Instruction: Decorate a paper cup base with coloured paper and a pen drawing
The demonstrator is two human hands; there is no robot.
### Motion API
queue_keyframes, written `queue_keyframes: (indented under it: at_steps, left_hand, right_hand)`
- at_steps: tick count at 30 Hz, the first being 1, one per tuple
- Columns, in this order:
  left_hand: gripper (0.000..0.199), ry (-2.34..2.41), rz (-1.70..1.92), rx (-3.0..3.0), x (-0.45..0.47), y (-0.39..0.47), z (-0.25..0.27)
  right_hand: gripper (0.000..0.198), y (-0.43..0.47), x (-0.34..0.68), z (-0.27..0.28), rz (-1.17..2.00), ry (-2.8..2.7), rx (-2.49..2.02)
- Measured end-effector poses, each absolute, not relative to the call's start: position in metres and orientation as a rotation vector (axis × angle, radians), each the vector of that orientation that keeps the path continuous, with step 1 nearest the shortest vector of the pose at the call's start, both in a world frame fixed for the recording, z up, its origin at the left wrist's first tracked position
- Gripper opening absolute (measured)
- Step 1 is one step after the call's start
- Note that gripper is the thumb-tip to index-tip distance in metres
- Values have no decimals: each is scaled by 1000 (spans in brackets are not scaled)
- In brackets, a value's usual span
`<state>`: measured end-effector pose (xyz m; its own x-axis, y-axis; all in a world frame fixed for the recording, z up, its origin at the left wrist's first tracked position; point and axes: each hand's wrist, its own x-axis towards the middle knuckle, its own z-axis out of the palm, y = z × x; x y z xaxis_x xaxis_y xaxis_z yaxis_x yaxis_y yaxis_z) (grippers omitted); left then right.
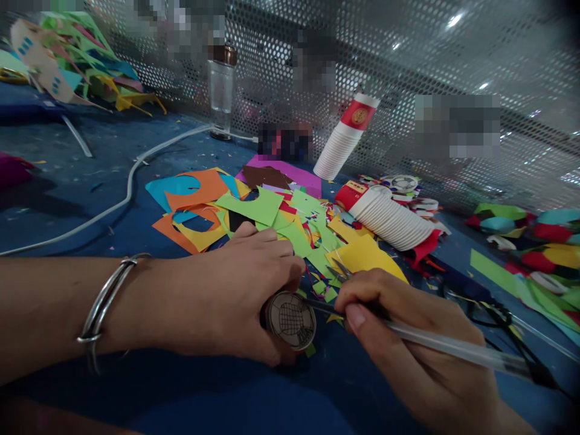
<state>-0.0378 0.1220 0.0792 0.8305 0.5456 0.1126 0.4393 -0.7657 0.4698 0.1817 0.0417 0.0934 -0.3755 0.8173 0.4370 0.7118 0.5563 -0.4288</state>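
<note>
My left hand wraps around the side of a small round piece with a grid of dark lines drawn on its pale top face. Its lower part is hidden by my fingers and thumb. In my right hand is a pen with a translucent barrel, gripped between thumb and fingers. Its dark front end points left and reaches the edge of the round piece; whether the tip touches cannot be told. Metal blade tips, like scissors, show just beyond my right fingers, their other end hidden.
Cut colored paper scraps lie beyond my hands. One paper cup stack leans upright; another stack lies on its side. A glass bottle, a white cable and paper pieces stand around on the blue table, before a perforated metal screen.
</note>
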Motion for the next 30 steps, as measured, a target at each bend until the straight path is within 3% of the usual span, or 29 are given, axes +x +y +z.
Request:
queue_keyframes:
  at_steps: [30]
  left_hand:
    - [46, 731, 290, 2531, -35, 126, 82]
  right_hand:
    - [19, 43, 179, 94, 221, -2199, -1238]
